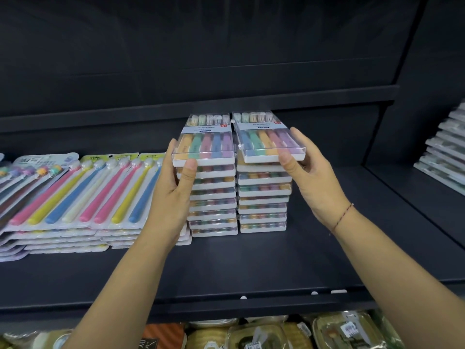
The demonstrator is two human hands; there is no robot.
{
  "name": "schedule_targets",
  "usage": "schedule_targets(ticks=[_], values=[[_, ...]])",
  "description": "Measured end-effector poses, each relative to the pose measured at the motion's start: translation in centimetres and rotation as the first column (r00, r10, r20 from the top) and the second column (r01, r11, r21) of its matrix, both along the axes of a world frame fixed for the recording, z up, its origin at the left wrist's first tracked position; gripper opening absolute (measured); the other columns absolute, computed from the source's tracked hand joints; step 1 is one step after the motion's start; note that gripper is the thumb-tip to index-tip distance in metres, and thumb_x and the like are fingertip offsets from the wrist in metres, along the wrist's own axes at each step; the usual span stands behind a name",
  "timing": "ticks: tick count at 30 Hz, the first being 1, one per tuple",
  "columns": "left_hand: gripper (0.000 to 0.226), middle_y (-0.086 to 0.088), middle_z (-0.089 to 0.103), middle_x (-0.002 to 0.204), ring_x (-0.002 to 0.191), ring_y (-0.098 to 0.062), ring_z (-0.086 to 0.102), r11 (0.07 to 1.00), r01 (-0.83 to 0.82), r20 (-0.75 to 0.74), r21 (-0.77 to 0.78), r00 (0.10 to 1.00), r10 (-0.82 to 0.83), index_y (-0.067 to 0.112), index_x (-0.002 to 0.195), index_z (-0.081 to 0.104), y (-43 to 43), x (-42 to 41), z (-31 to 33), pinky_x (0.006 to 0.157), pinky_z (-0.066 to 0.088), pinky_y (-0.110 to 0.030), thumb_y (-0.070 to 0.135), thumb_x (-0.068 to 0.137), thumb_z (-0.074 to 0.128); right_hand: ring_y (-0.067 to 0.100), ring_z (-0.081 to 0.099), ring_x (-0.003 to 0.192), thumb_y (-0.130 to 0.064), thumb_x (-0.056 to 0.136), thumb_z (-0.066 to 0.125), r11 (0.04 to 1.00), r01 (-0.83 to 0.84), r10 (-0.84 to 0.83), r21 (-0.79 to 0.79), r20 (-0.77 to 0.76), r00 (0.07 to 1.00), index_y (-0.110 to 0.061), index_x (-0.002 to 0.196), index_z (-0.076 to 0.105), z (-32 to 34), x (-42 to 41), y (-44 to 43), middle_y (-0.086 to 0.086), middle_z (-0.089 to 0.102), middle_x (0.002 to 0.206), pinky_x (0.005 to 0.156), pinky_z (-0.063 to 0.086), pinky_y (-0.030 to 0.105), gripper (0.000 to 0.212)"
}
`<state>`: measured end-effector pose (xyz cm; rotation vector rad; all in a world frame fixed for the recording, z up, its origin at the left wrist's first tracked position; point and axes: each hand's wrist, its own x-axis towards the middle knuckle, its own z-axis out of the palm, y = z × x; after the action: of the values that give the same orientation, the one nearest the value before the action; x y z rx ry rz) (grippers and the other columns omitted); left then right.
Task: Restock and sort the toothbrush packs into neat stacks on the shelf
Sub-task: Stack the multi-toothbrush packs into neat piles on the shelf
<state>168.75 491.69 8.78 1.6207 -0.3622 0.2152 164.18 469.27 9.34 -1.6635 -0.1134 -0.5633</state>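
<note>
Two tall stacks of clear boxed toothbrush packs stand side by side on the dark shelf (251, 268). My left hand (173, 187) holds the left side of the left stack (214, 197), thumb pressed on the front of its top packs. My right hand (312, 177) grips the top pack (266, 139) of the right stack (263, 197), thumb on its front edge and fingers along its right side. That top pack sits slightly skewed and overhangs the packs below. Each pack shows several pastel brushes under a white label.
Flat blister packs of long coloured toothbrushes (75, 197) lie in overlapping piles to the left, touching the left stack's base. More boxed packs (445, 157) are stacked on the neighbouring shelf at right. Wrapped goods (276, 333) fill the shelf below.
</note>
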Motion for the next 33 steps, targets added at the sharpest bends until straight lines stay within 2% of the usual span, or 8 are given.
schedule_targets(ticks=[9,14,17,21,25,27,31,33], values=[[0.066,0.061,0.045,0.097,0.102,0.031,0.046,1.0,0.003,0.048,-0.002,0.999,-0.003,0.023,0.154,0.026,0.2,0.2,-0.1,0.08,0.042,0.002,0.043,0.093,0.043,0.001,0.034,0.139,-0.062,0.061,0.08,0.991,0.07,-0.07,-0.118,0.003,0.998,-0.038,0.151,0.016,-0.9,0.6,1.2,-0.015,0.036,0.153,0.117,0.031,0.036,0.113],[0.067,0.051,0.05,0.109,0.105,0.024,0.051,0.999,0.041,0.055,-0.027,0.998,-0.039,0.026,0.153,0.027,0.2,0.2,-0.2,0.078,0.044,-0.001,0.046,0.091,0.045,0.0,0.04,0.136,-0.04,0.062,0.09,0.996,-0.092,0.092,-0.011,-0.017,0.996,-0.03,0.154,0.011,-0.4,2.1,0.5,-0.009,0.041,0.151,0.116,0.033,0.038,0.122],[0.069,0.052,0.049,0.11,0.106,0.024,0.051,0.998,0.048,0.067,-0.032,0.997,-0.046,0.027,0.153,0.026,0.3,0.4,-0.3,0.078,0.045,-0.002,0.047,0.09,0.045,0.002,0.043,0.134,-0.034,0.058,0.089,0.991,-0.13,0.13,-0.021,-0.037,0.991,-0.034,0.15,0.022,-0.1,2.5,-0.5,-0.013,0.044,0.147,0.115,0.035,0.039,0.114],[0.072,0.026,0.053,0.134,0.119,0.009,0.053,0.997,0.059,0.06,-0.044,0.997,-0.056,0.032,0.153,0.025,0.6,0.8,-0.5,0.095,0.049,-0.016,0.053,0.088,0.047,0.004,0.052,0.127,-0.033,0.063,0.088,0.987,-0.15,0.147,-0.051,-0.049,0.988,-0.04,0.141,0.033,0.3,2.2,-1.5,-0.016,0.052,0.138,0.109,0.043,0.038,0.096],[0.071,0.02,0.054,0.135,0.115,0.01,0.055,0.997,0.066,0.058,-0.048,0.996,-0.064,0.032,0.153,0.025,0.4,0.8,-0.6,0.089,0.05,-0.012,0.051,0.089,0.047,0.003,0.054,0.124,-0.026,0.065,0.082,0.983,-0.158,0.154,-0.091,-0.046,0.987,-0.046,0.134,0.036,0.5,1.9,-1.7,-0.018,0.054,0.135,0.106,0.046,0.035,0.085],[0.071,0.021,0.053,0.133,0.112,0.013,0.055,0.997,0.064,0.056,-0.048,0.997,-0.061,0.032,0.153,0.025,0.4,0.9,-0.7,0.083,0.049,-0.009,0.051,0.088,0.047,0.001,0.053,0.125,-0.033,0.065,0.085,0.978,-0.177,0.169,-0.107,-0.074,0.983,-0.051,0.131,0.036,0.6,1.7,-1.8,-0.023,0.054,0.133,0.106,0.046,0.033,0.084],[0.071,0.012,0.055,0.139,0.121,-0.003,0.057,0.997,0.059,0.043,-0.042,0.997,-0.057,0.034,0.152,0.026,0.7,1.0,-0.7,0.097,0.052,-0.027,0.055,0.087,0.048,-0.003,0.044,0.131,-0.074,0.053,0.078,0.972,-0.199,0.183,-0.122,-0.128,0.975,-0.045,0.147,0.022,1.0,1.5,-1.4,-0.025,0.043,0.144,0.11,0.038,0.026,0.113],[0.07,0.018,0.055,0.135,0.117,0.006,0.057,0.998,0.055,0.038,-0.044,0.998,-0.053,0.033,0.153,0.026,0.6,0.8,-0.5,0.092,0.052,-0.019,0.052,0.089,0.047,-0.002,0.043,0.132,-0.074,0.059,0.074,0.982,-0.151,0.139,-0.113,-0.109,0.984,-0.039,0.151,0.019,1.1,1.7,-0.9,-0.022,0.041,0.147,0.113,0.036,0.03,0.113]])
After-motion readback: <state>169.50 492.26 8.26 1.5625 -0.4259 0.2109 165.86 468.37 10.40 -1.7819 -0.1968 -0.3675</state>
